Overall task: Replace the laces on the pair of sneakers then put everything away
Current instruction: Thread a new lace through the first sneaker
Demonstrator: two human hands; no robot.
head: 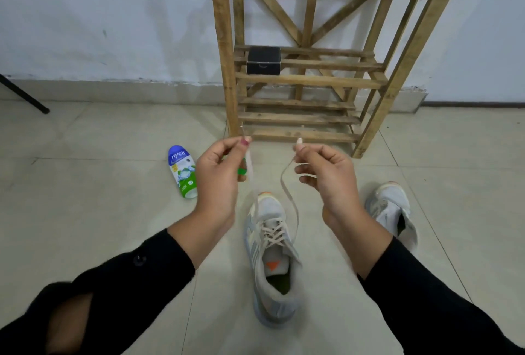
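In the middle of the frame the left hand (218, 173) and the right hand (326, 170) are raised side by side, each pinching one end of the pale lace (274, 233) between thumb and fingertips. The two strands run down from the hands to the grey-and-white sneaker (272, 255), which stands on the tiled floor (99, 227) in the lower centre with its toe pointing up the frame. The lace crosses through the upper eyelets of that shoe, and both tips are held at about the same height. I judge this to be the lacing step on the first shoe, with the ends drawn up to even them out and take up slack. Whether this lace is the new one or the old one cannot be told from here. Something small and green shows inside the left hand's curled fingers, but what it is I cannot tell. The second sneaker (392, 212) lies at centre right, well apart from the hands, with its collar slumped open and no lace visible on it. A blue, white and green bottle (183, 171) lies on its side at centre left. A wooden rack (298, 79) stands against the wall at upper centre, with a small black box (263, 60) on one shelf. The next move probably calls for steady, equal tension on both ends, then lowering them to tie or tuck at the tongue before turning to the other shoe.
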